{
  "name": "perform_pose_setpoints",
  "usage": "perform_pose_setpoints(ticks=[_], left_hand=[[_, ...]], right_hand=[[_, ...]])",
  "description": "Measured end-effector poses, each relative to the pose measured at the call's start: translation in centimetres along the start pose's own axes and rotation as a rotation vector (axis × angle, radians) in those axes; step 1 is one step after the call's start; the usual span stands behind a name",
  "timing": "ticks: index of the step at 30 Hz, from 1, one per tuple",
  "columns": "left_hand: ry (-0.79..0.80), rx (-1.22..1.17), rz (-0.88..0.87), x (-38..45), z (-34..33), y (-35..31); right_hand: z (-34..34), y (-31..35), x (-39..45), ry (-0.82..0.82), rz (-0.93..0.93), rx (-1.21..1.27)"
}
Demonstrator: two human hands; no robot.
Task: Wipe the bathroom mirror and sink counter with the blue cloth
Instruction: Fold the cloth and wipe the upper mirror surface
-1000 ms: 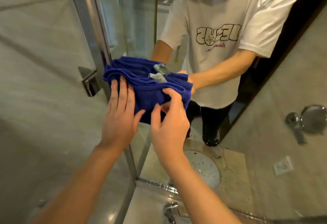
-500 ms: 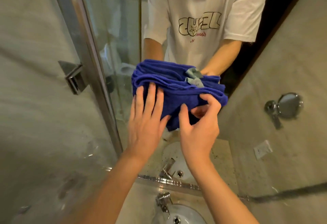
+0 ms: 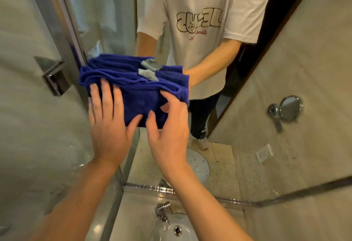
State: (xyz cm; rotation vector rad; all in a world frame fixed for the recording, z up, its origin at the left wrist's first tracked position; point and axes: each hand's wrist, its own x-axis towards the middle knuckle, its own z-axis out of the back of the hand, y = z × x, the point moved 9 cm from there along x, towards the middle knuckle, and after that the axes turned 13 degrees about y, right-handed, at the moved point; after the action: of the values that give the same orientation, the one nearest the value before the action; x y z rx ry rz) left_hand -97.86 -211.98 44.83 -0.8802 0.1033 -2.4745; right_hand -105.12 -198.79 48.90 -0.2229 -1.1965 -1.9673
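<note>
Both hands worked the folded blue cloth [image 3: 141,92] against the mirror [image 3: 219,107]: left hand [image 3: 108,126] spread flat, right hand [image 3: 169,136] pinching the lower edge. Soft, light, floppy; probably best palmed flat.

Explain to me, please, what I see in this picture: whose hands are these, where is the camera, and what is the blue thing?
The camera sits on a person's head and looks forward and down, so both hands belong to that person. The left hand presses flat on a folded blue cloth against the mirror. The right hand pinches the cloth's edge. The figure in the white shirt is the person's own reflection. Below are the tap and sink.
</note>
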Motion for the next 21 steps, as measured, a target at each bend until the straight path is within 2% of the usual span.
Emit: perform_pose_setpoints(ticks=[6, 12, 17, 21], left_hand=[[0.006, 0.002, 0.048, -1.3, -1.7, -6.2], [-0.01, -0.062, -0.098, -1.7, -3.6, -16.7], [-0.008, -0.174, -0.111, -3.0, -6.2, -25.2], [-0.103, -0.259, -0.2, -3.8, -6.1, -32.5]], right_hand=[[4.5, -4.1, -1.4, -0.07, -0.047, 0.031], [13.3, -10.2, -3.1, -0.171, -0.139, 0.055], [20.5, -15.4, -4.5, -0.224, -0.163, 0.029], [26.6, -20.0, -6.0, -0.268, -0.194, 0.037]])
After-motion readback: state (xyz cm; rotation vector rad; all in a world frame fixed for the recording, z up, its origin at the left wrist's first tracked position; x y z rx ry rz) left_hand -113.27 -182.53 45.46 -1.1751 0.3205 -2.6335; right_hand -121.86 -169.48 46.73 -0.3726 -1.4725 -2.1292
